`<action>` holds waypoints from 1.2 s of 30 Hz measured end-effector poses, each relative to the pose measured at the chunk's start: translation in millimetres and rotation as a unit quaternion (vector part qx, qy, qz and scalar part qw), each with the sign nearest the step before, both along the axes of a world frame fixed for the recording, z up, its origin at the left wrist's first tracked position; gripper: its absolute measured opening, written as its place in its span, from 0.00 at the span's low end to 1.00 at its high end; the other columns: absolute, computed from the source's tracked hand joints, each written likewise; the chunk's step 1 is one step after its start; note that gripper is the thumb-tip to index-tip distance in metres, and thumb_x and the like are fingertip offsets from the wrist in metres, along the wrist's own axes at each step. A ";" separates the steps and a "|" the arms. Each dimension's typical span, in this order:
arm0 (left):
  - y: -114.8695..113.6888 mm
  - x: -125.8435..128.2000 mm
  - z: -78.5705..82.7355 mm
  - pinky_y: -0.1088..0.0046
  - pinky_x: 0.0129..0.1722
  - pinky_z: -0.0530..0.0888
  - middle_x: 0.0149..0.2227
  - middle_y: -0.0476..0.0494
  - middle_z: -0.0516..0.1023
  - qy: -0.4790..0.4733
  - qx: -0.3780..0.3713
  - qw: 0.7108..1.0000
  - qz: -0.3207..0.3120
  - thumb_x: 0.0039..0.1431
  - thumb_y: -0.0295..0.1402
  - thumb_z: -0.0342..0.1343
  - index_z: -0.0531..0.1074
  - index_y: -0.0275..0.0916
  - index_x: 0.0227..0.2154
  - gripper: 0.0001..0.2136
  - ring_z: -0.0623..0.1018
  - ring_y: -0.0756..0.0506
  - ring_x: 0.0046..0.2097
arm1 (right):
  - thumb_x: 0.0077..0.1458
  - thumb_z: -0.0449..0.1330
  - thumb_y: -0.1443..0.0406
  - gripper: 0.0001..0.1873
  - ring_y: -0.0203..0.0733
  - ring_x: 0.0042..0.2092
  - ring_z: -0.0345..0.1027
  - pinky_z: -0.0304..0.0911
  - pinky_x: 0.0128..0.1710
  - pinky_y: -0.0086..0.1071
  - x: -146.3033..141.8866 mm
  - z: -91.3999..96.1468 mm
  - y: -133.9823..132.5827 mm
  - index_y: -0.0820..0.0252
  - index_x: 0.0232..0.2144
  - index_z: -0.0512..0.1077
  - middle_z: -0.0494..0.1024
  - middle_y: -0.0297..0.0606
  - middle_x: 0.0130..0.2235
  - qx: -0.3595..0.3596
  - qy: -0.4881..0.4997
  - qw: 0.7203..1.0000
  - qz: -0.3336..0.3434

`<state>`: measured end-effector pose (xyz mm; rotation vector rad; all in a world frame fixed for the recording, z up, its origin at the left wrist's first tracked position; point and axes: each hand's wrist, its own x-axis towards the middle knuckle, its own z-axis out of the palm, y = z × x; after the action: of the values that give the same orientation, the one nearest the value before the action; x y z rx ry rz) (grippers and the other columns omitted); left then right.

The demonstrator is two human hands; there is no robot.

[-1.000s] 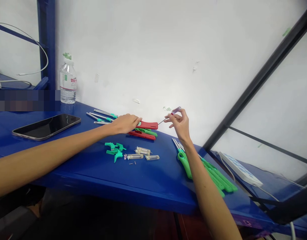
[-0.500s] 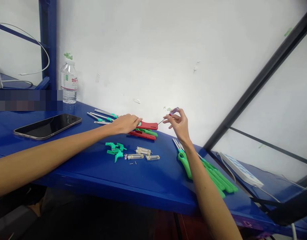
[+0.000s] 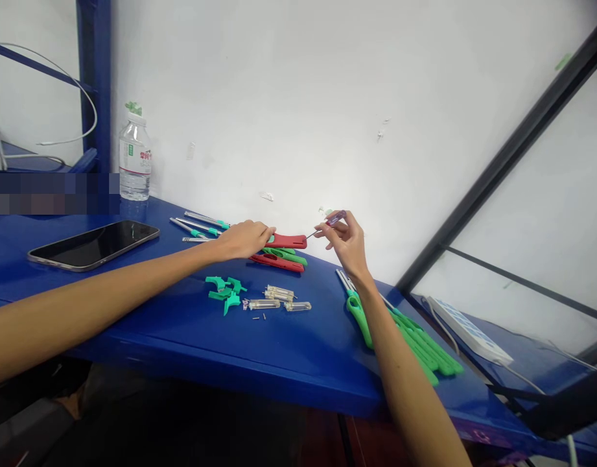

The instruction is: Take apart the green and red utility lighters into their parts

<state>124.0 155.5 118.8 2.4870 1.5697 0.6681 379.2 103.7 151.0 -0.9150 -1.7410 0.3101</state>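
My left hand is closed on a red lighter casing, its narrow end sticking out to the right. A small screwdriver with a clear, reddish handle is pinched in my right hand; its tip meets the casing's right end. Beneath lie another red casing half and green casing parts. Left of them rest metal lighter tubes with teal collars. Nearer me are teal triggers, clear fuel tanks and two tiny metal pins.
Several green lighters lie under and beyond my right forearm. A phone and a water bottle stand on the left of the blue table. Past a black frame bar sits a white power strip.
The screwdriver handle tilts slightly lower and has shifted a little left, with my right fingers turning on it. My left hand keeps its hold on the red casing.
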 end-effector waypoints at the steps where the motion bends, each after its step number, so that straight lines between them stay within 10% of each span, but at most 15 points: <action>1: -0.3 0.0 0.2 0.56 0.51 0.83 0.53 0.41 0.81 0.000 0.000 1.000 0.002 0.73 0.45 0.62 0.77 0.38 0.54 0.17 0.83 0.41 0.50 | 0.60 0.66 0.49 0.19 0.49 0.44 0.84 0.69 0.28 0.31 0.5 0.4 0.0 0.50 0.44 0.67 0.85 0.40 0.43 0.003 0.003 1.000 -0.004; 36: -1.0 0.2 -0.8 0.55 0.51 0.83 0.53 0.40 0.81 0.031 0.001 1.000 0.003 0.73 0.44 0.62 0.77 0.38 0.55 0.17 0.83 0.41 0.50 | 0.58 0.73 0.46 0.24 0.46 0.35 0.84 0.65 0.23 0.30 0.8 -6.6 10.2 0.53 0.40 0.69 0.83 0.35 0.36 0.050 0.019 0.998 -0.024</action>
<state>124.2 154.5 118.0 2.5288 1.5991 0.6004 380.0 113.9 144.5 -0.8726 -1.6821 0.2046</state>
